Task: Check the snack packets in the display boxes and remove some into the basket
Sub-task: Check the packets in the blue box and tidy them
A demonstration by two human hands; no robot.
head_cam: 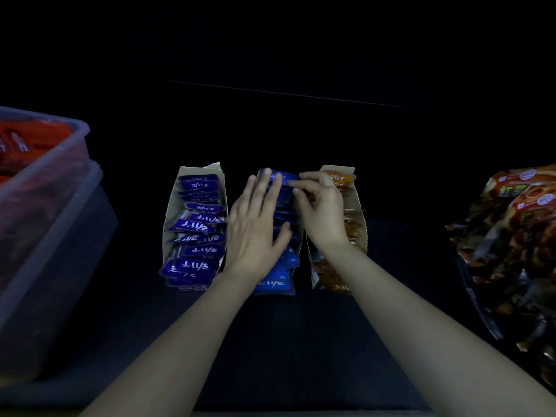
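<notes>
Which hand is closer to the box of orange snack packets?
Right. The right hand reaches across the orange box, pinching a blue packet; the left hand rests on the other blue packets beside it.

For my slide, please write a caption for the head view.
Checking snacks: left hand flat on the middle blue packets, right hand pinching one near the back.

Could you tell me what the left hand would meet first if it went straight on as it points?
Likely the rearmost blue packet, which the right hand pinches; the left hand is almost at it. Depth unclear.
</notes>
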